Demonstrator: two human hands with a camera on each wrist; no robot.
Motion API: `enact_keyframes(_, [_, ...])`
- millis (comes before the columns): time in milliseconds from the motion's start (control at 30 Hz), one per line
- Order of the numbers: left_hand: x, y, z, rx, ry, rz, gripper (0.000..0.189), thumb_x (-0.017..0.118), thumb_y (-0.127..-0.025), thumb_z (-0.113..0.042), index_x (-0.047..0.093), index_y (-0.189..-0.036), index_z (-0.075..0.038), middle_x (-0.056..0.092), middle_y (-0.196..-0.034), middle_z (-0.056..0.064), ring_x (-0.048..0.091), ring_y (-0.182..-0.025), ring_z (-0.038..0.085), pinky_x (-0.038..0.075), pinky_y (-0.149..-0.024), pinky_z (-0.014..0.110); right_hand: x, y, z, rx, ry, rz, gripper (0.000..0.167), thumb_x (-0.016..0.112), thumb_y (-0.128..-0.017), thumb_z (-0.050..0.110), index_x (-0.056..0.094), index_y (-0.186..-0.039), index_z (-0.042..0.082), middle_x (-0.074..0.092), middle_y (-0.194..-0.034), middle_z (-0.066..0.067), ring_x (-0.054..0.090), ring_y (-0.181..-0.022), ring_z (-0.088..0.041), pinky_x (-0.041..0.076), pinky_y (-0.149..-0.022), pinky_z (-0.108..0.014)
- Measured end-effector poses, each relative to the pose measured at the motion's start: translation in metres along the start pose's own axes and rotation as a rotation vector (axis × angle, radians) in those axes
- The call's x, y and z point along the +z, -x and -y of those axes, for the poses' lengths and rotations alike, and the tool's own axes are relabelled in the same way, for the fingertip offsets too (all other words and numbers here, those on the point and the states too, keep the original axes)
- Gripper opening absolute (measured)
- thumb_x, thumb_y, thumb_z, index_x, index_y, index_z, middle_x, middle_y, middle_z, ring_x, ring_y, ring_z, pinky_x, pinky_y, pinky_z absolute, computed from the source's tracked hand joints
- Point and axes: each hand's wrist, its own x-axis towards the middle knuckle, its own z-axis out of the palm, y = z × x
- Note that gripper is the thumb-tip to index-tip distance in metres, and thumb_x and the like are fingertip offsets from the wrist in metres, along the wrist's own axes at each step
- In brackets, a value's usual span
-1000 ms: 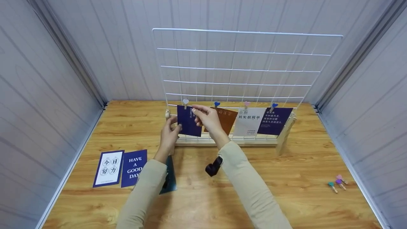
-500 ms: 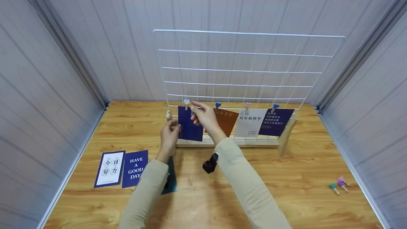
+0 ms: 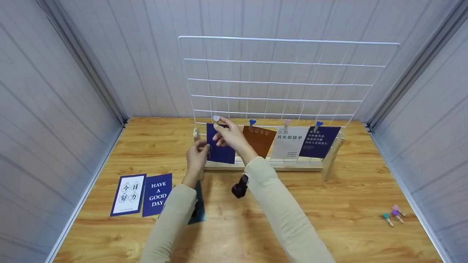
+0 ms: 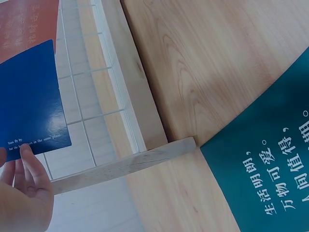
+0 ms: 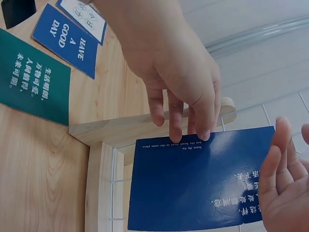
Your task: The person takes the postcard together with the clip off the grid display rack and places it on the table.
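A dark blue card point(image 3: 221, 151) hangs at the left end of the white wire grid point(image 3: 289, 82). My left hand point(image 3: 197, 157) pinches the card's left edge between thumb and fingers; the left wrist view shows the fingertips by its small white print. My right hand point(image 3: 234, 138) is at the card's top, thumb and index finger pinching the clothespin with a white heart point(image 3: 216, 118). Most of that clothespin is covered by the fingers, and the right wrist view leaves it out of frame. In that view the blue card point(image 5: 193, 188) lies between both hands.
An orange-brown card point(image 3: 260, 140), a white card point(image 3: 287, 146) and another dark blue card point(image 3: 318, 144) hang to the right. Two cards, one reading HAVE A GOOD DAY point(image 3: 157, 195), and a teal card point(image 4: 270, 145) lie on the table. Loose clothespins point(image 3: 395, 213) lie far right.
My right hand has shifted up and left from the card's upper right onto the white-heart clothespin. My left hand stays on the card's left edge.
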Motion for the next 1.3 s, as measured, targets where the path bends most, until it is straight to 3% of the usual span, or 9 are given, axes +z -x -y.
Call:
enact_keyframes(400, [0.0,0.001,0.004,0.053,-0.069,-0.028,0.011,0.058,-0.084,-0.004,0.063,-0.091,0.003,0.06,-0.078,0.01,0.057,-0.069,0.02,0.044,-0.058,0.024,0.007,-0.004,-0.001,-0.013,-0.091,-0.073,0.039,0.049,-0.091,0.014,0.043,-0.128,0.008,0.055,-0.059,-0.005,0.051,-0.044,-0.011,0.043,-0.047,-0.022])
enact_keyframes(600, [0.0,0.0,0.003,0.056,-0.081,-0.029,0.01,0.057,-0.084,-0.004,0.063,-0.089,0.003,0.059,-0.078,0.011,0.056,-0.069,0.02,0.045,-0.059,0.026,0.012,-0.009,0.0,-0.011,-0.133,-0.185,0.03,0.051,-0.089,0.01,0.053,-0.118,0.002,0.053,-0.054,-0.003,0.049,-0.041,-0.008,0.04,-0.042,-0.018])
enact_keyframes(900, [0.001,-0.001,0.003,0.056,-0.122,-0.046,0.009,0.058,-0.083,-0.005,0.063,-0.088,0.002,0.06,-0.078,0.01,0.056,-0.068,0.019,0.045,-0.059,0.026,0.018,-0.014,0.0,-0.083,-0.169,-0.323,0.022,0.058,-0.085,0.008,0.062,-0.103,-0.004,0.054,-0.056,-0.005,0.047,-0.038,-0.006,0.039,-0.039,-0.017])
enact_keyframes(1300, [0.0,-0.003,0.002,0.04,-0.114,-0.038,0.01,0.058,-0.083,-0.004,0.063,-0.089,0.003,0.061,-0.079,0.01,0.057,-0.069,0.019,0.046,-0.059,0.026,0.021,-0.016,0.0,-0.121,-0.235,-0.348,0.023,0.06,-0.083,0.005,0.061,-0.102,-0.007,0.056,-0.06,-0.011,0.047,-0.04,-0.006,0.039,-0.039,-0.016])
